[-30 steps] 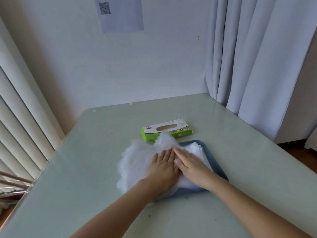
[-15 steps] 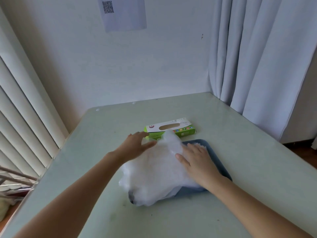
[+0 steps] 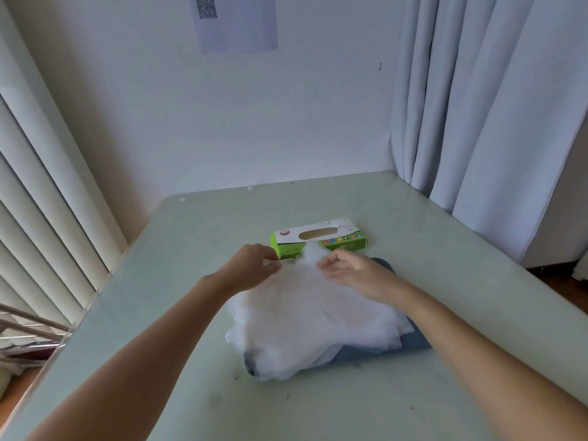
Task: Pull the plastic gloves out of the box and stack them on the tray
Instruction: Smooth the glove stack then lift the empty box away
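A heap of thin, translucent white plastic gloves (image 3: 311, 316) covers most of a dark blue tray (image 3: 413, 343) at the table's middle. Behind the tray lies a green and white glove box (image 3: 319, 238) with an oval slot in its top. My left hand (image 3: 251, 265) is at the heap's far left edge, thumb and fingers pinching the glove plastic. My right hand (image 3: 350, 270) hovers over the heap's far side, palm turned inward and fingers loosely extended, holding nothing that I can see.
The pale green table (image 3: 461, 297) runs to a white wall at the back. Vertical blinds (image 3: 41, 198) stand on the left and grey curtains (image 3: 477, 106) on the right. A paper sheet with a QR code (image 3: 235, 20) hangs on the wall.
Both hands had been pressing flat on the heap. The left one moved to the far left edge and now pinches the plastic, and the right one lifted off toward the far side.
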{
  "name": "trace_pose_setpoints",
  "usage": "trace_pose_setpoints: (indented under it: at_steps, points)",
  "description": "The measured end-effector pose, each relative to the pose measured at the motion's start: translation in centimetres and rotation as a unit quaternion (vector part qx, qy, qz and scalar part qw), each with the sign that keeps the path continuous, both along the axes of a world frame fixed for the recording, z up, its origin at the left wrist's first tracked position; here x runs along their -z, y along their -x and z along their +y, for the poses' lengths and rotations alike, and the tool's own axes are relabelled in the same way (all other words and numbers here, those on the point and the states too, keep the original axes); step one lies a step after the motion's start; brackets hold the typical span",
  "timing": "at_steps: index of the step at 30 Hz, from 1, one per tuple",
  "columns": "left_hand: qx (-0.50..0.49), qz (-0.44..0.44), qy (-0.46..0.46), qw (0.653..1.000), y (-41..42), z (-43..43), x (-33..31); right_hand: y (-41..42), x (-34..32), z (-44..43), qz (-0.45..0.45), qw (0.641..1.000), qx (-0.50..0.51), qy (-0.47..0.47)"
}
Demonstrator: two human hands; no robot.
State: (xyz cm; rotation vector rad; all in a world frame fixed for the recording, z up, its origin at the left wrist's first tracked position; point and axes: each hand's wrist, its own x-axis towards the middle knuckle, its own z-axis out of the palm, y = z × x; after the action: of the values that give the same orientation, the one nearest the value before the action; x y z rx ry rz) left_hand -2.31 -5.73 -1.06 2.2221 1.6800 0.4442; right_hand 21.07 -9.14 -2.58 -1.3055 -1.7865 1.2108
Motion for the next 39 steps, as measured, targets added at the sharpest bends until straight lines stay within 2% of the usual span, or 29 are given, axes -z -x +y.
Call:
trace_pose_setpoints:
  at_steps: [3, 6, 10, 12, 14, 16, 18, 19, 21, 23, 27, 35, 39]
  points:
    - [-0.002, 0.004, 0.009, 1.000, -0.1, 0.2, 0.1, 0.4, -1.6, 1.6, 0.056, 0.998, -0.017, 0.027]
    - [-0.001, 0.008, 0.012, 1.000, -0.3, 0.2, 0.3, 1.0, -2.4, 3.3, 0.098, 0.995, 0.016, 0.027]
    - [0.000, 0.029, 0.016, 0.999, -0.4, 0.1, 0.2, 0.5, -3.0, 5.1, 0.053, 0.986, 0.140, -0.078]
    - [-0.001, 0.044, 0.019, 0.999, -0.4, 0.0, 0.3, -0.4, -3.7, 4.8, 0.015, 0.977, 0.157, -0.141]
    - [0.004, 0.043, -0.009, 0.999, -0.4, -0.3, 0.2, -1.2, -4.4, 3.2, -0.008, 0.981, 0.107, -0.162]
    - [0.038, -0.015, -0.094, 0.995, -0.7, -1.2, -0.2, -2.0, -5.0, 0.8, -0.058, 0.985, 0.030, -0.158]
    - [0.087, -0.076, -0.159, 0.981, -1.5, -3.0, -1.2, -2.6, -5.2, -1.6, -0.182, 0.970, -0.038, -0.159]
    - [0.115, -0.074, -0.166, 0.977, -2.1, -4.1, -1.6, -2.8, -5.2, -2.6, -0.252, 0.951, -0.070, -0.166]
    - [0.165, -0.022, -0.125, 0.978, -3.6, -6.5, -2.1, -3.1, -4.5, -4.0, -0.366, 0.905, -0.124, -0.179]
    - [0.174, 0.049, -0.051, 0.982, -5.1, -8.3, -1.7, -3.1, -3.5, -4.8, -0.426, 0.875, -0.155, -0.169]
    - [0.146, 0.122, 0.007, 0.982, -6.4, -9.4, 0.4, -2.9, -2.1, -5.5, -0.459, 0.862, -0.175, -0.129]
    - [0.174, 0.138, -0.004, 0.975, -6.6, -9.7, 2.7, -2.8, -1.7, -5.8, -0.508, 0.821, -0.190, -0.180]
    - [0.185, 0.142, 0.057, 0.971, -6.4, -9.7, 2.5, -3.5, -1.5, -5.9, -0.515, 0.817, -0.198, -0.169]
